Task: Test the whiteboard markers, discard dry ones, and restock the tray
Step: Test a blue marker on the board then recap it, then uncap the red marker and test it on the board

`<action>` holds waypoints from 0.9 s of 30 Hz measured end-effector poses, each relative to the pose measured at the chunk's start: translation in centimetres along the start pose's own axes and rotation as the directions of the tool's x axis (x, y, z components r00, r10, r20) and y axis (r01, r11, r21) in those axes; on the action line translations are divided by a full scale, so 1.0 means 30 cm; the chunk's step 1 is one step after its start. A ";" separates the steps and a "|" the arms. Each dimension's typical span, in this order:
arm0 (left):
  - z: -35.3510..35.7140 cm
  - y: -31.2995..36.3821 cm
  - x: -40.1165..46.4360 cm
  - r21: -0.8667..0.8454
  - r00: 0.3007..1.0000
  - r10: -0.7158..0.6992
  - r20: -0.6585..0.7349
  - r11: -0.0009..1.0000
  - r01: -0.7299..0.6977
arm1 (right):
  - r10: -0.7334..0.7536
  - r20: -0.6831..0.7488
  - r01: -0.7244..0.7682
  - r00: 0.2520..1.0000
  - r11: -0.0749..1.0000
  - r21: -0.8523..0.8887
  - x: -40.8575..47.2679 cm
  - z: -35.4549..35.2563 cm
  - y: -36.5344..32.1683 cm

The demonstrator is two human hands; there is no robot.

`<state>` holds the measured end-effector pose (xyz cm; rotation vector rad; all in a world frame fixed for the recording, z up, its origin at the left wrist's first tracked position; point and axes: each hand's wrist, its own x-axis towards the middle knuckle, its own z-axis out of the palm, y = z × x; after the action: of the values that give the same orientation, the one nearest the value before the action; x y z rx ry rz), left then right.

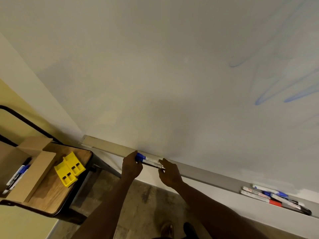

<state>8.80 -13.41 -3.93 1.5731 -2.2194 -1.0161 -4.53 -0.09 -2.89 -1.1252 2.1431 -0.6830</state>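
Whiteboard point(172, 66) fills most of the view, faint blue scribbles at its right side. Marker tray point(198, 173) runs along its lower edge, slanting down to the right. Wooden-topped chair point(57, 192) at lower left, just beside the tray's left end; on it an open cardboard box point(25, 169) with several markers inside, and a yellow plastic piece point(69, 169) right of the box. Right end of tray: a loose pile of markers point(274, 197), blue, red and black caps, some overlapping. Mid-tray: a small bundle of blue-capped markers point(149, 161) lying in the tray against the board. Left hand point(131, 165) curled round the capped end of the bundle. Right hand point(170, 173) at the other end, fingertips pinching the marker tips. The bundle spans the gap between both hands.
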 end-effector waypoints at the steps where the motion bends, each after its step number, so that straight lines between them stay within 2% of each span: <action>1: 0.005 0.002 -0.001 0.000 1.000 -0.001 -0.011 1.000 0.001 | 0.007 -0.023 -0.007 1.000 1.000 0.015 -0.008 -0.005 0.009; 5: 0.046 0.020 -0.027 0.054 0.991 0.057 -0.121 0.997 -0.051 | 0.133 -0.235 -0.102 0.963 0.985 0.142 -0.076 -0.073 0.084; 8: 0.145 0.069 -0.118 0.097 0.926 0.323 -0.196 0.946 -0.310 | 0.199 -0.374 -0.112 0.906 0.964 0.241 -0.187 -0.154 0.199; 12: 0.324 0.196 -0.287 0.034 0.803 0.588 -0.100 0.808 -0.588 | 0.265 -0.536 -0.177 0.802 0.961 0.212 -0.339 -0.292 0.387; 17: 0.518 0.399 -0.433 -0.062 0.647 0.761 0.042 0.649 -0.759 | 0.276 -0.598 -0.302 0.753 0.952 0.059 -0.472 -0.461 0.548; 21: 0.598 0.552 -0.497 -0.046 0.494 0.864 0.095 0.499 -0.865 | 0.249 -0.608 -0.357 0.754 0.932 -0.062 -0.550 -0.537 0.638; 27: 0.640 0.646 -0.537 -0.019 0.407 0.907 0.110 0.411 -0.911 | 0.187 -0.534 -0.382 0.824 0.880 -0.281 -0.585 -0.561 0.733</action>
<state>-9.72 12.22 -2.15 0.0669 -2.5812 -0.6523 -20.46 28.55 -1.57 -0.8217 2.9142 -0.4530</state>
